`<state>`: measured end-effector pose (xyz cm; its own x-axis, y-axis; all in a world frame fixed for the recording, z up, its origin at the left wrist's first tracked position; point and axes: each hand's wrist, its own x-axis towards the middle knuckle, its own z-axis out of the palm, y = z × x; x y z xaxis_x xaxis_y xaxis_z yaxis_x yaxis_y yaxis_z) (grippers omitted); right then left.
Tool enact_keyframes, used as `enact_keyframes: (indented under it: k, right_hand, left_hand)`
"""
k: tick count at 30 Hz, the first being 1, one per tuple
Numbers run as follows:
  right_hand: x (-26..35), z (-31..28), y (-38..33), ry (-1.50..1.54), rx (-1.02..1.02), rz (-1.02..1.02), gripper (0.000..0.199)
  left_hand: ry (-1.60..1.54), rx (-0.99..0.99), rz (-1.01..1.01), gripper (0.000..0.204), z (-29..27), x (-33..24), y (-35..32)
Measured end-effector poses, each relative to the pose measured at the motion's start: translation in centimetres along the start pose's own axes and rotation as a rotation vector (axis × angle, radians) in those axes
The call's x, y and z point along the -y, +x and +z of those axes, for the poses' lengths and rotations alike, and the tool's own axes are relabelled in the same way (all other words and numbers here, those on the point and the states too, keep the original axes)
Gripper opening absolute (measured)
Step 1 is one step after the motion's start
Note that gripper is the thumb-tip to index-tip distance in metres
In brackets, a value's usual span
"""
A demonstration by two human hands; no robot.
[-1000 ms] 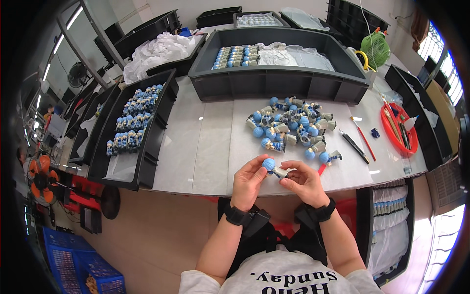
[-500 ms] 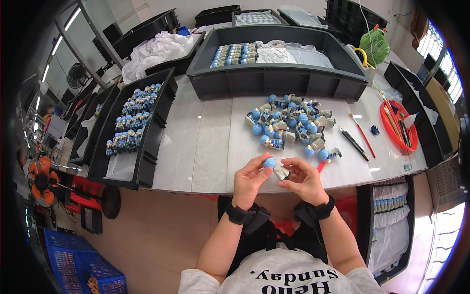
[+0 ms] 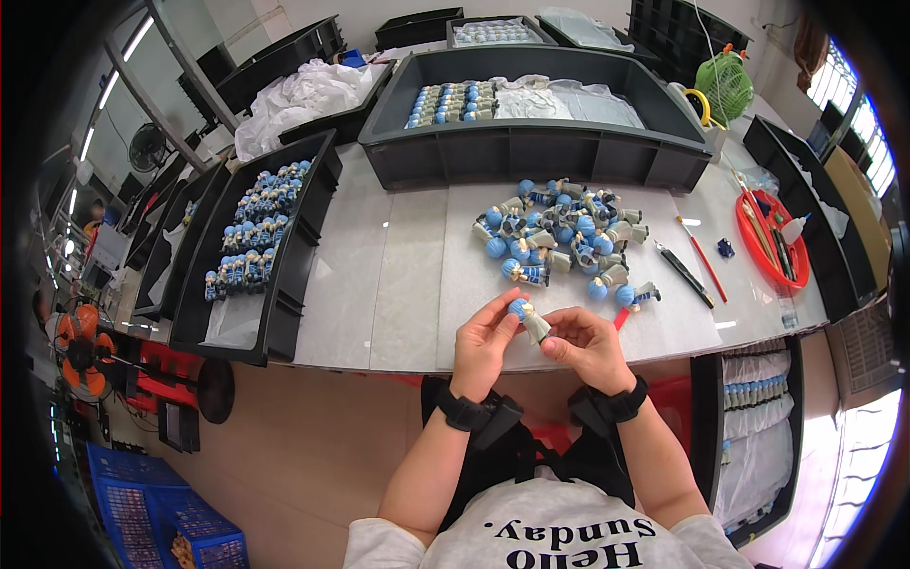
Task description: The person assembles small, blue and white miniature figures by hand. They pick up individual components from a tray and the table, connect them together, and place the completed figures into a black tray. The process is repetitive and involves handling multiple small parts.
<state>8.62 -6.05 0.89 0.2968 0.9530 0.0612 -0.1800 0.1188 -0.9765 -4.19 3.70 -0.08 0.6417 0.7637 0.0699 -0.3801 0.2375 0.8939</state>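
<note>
A small blue-haired figurine (image 3: 534, 323) with a pale grey body is held between both hands, just above the table's near edge. Thumb and fingers of my left hand (image 3: 485, 347) pinch its head. My right hand (image 3: 588, 347) grips the lower end of its body. Beyond my hands lies a loose pile of similar figurines (image 3: 569, 232), some showing blue-and-white clothing. One figurine (image 3: 637, 296) lies apart at the pile's near right, beside a thin red strip (image 3: 621, 319).
A large black crate (image 3: 531, 156) stands behind the pile, partly filled with figurines in rows. Another black crate (image 3: 313, 223) with figurines is at left. To the right lie a black pen-like tool (image 3: 684, 274), a red brush (image 3: 701, 258) and a red basket (image 3: 802, 270) of tools.
The figurine has turned in my fingers, so its body now points more toward me and shows more fully. My hands stay in nearly the same place.
</note>
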Motion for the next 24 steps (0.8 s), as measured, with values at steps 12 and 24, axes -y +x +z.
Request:
enact_keyframes:
  k: [12,24]
  right_hand:
    - [0.16,-0.55,-0.03,0.106,0.013,-0.01,0.033]
    - [0.29,-0.73,-0.2,0.09,0.006,0.013,0.031]
  left_hand:
    - [0.126,-0.027,-0.094,0.028,0.05,-0.3,0.2]
    - [0.094,-0.022,-0.092,0.026,0.35,-0.32,0.25]
